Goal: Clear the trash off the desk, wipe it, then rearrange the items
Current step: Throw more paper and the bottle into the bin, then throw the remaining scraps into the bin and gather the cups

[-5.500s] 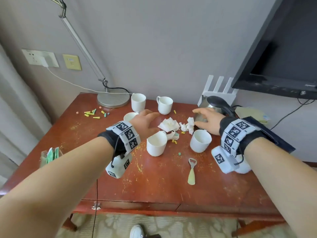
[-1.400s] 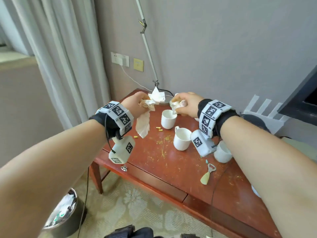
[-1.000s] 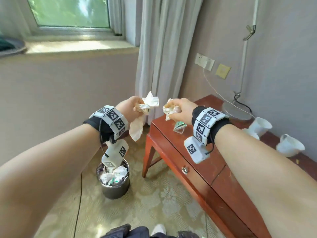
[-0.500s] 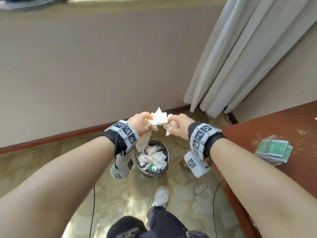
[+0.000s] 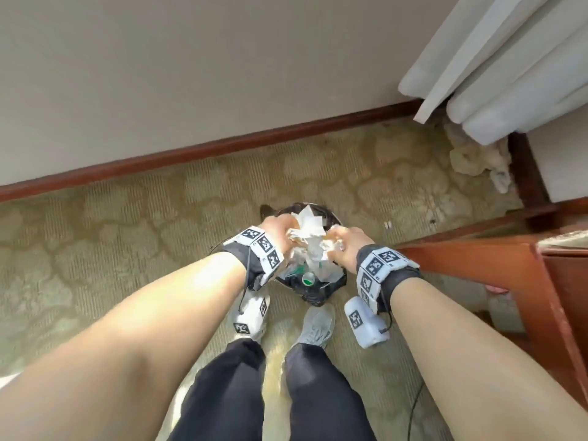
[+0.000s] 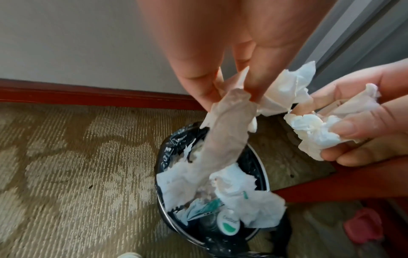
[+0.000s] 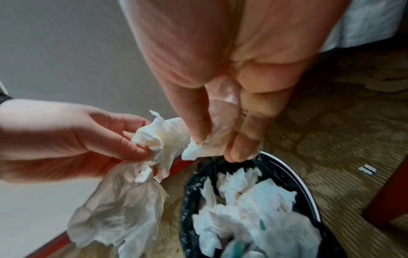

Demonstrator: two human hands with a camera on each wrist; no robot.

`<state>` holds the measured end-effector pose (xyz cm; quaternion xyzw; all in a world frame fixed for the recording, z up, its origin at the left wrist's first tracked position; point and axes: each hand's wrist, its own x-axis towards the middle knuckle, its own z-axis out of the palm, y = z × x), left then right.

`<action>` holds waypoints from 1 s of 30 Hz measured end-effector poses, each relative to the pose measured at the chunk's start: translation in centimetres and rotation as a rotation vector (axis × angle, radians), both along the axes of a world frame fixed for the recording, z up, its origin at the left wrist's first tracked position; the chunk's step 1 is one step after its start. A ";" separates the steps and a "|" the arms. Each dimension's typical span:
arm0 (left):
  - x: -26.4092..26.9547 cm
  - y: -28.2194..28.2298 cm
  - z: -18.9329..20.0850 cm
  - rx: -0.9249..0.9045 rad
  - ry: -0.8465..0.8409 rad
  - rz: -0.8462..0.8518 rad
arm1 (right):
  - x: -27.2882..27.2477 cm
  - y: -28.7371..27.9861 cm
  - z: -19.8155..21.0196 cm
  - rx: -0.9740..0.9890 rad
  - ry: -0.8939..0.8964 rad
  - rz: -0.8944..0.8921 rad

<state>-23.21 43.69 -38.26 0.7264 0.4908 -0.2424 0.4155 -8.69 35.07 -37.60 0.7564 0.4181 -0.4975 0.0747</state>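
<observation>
Both hands hold crumpled white tissues over a small round trash bin [image 5: 334, 218] lined with a black bag. My left hand [image 5: 276, 229] pinches a long limp tissue [image 6: 225, 139] between thumb and fingers; it hangs down into the bin's mouth [image 6: 162, 157]. My right hand [image 5: 346, 242] grips a wadded tissue [image 6: 313, 131], also seen in the right wrist view [image 7: 212, 139] just above the bin rim [image 7: 305, 192]. The hands are close together, their tissues nearly touching. The bin is almost full of white tissues and a green-and-white wrapper [image 5: 308, 278].
The red wooden desk's corner and leg [image 5: 477, 253] stand right of the bin. White curtains [image 5: 509, 58] hang at the upper right above a dark baseboard [image 5: 222, 144]. My grey shoes [image 5: 316, 326] stand on patterned carpet just before the bin.
I have turned from the desk and look straight down at the bin. Both hands came down over its mouth, still holding the tissues picked up from the desk.
</observation>
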 end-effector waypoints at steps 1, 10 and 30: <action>0.3 0.1 -1.8 -0.014 0.023 -0.033 | 0.0 0.1 -2.0 -0.021 -0.010 0.000; 0.4 0.6 -7.7 -0.085 0.050 -0.099 | -0.2 -0.4 -7.5 -0.020 0.056 -0.023; 0.9 3.4 5.5 0.055 -0.132 -0.217 | 0.4 -0.8 4.7 0.148 -0.011 -0.250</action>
